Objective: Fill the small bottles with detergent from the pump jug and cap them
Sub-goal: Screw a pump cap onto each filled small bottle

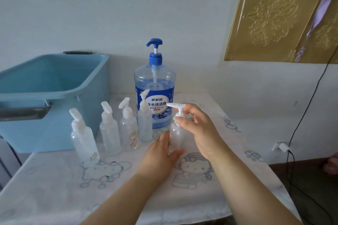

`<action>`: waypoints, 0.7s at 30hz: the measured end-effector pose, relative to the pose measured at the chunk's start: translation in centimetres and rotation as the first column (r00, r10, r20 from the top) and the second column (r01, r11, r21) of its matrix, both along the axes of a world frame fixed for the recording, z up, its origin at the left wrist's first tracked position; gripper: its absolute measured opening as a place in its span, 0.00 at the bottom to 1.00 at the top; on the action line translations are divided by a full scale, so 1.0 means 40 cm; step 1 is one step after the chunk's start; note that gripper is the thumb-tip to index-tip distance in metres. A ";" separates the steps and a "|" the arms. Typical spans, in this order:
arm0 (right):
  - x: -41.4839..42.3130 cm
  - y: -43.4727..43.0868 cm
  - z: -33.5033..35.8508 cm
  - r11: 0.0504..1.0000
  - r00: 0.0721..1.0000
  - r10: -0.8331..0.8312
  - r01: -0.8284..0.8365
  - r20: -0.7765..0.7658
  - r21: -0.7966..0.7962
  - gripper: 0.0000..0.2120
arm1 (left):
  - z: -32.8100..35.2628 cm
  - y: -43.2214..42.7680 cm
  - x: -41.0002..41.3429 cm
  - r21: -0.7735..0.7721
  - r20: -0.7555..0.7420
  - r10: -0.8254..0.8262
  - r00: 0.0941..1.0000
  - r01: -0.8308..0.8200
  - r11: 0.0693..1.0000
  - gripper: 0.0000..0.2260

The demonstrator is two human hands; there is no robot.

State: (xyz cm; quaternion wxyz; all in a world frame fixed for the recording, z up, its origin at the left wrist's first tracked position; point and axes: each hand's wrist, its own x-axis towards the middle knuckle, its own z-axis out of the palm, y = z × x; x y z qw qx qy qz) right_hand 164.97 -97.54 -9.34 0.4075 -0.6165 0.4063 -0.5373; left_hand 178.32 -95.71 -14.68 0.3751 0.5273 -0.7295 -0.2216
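A big clear pump jug point(155, 86) with blue detergent and a blue pump head stands at the back of the table. In front of it my left hand point(161, 153) wraps the lower body of a small clear bottle point(176, 137). My right hand point(197, 128) pinches the collar of that bottle's white pump cap point(176, 107), which sits on the neck. Several more small clear bottles with white pump caps stand in a row to the left, among them one with a cartoon sticker point(129, 129) and the nearest one point(83, 139). All of them look empty.
A light blue plastic tub point(49, 100) with grey handles fills the back left of the table. The table wears a white cartoon-print cloth point(128, 188). A gold embossed panel point(279, 16) hangs on the wall at right. A black cable point(300, 129) and charger hang beyond the right edge.
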 end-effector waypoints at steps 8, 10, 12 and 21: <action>0.002 -0.008 -0.011 0.993 0.989 -0.120 0.119 -0.081 -0.025 0.20 | 0.003 0.004 -0.002 0.022 0.006 0.010 1.000 -0.010 1.000 0.13; -0.003 -0.002 -0.005 0.999 0.998 -0.048 0.048 -0.030 0.009 0.18 | 0.004 0.005 -0.002 0.019 0.011 0.006 1.000 -0.006 1.000 0.14; -0.001 0.004 0.004 0.999 1.000 -0.016 0.017 0.018 -0.037 0.10 | 0.005 0.004 -0.001 0.019 0.014 0.009 1.000 -0.010 1.000 0.14; 0.002 0.004 -0.001 1.000 0.995 0.031 -0.031 0.097 0.003 0.11 | 0.004 0.003 -0.002 0.032 0.012 0.012 1.000 -0.012 0.999 0.13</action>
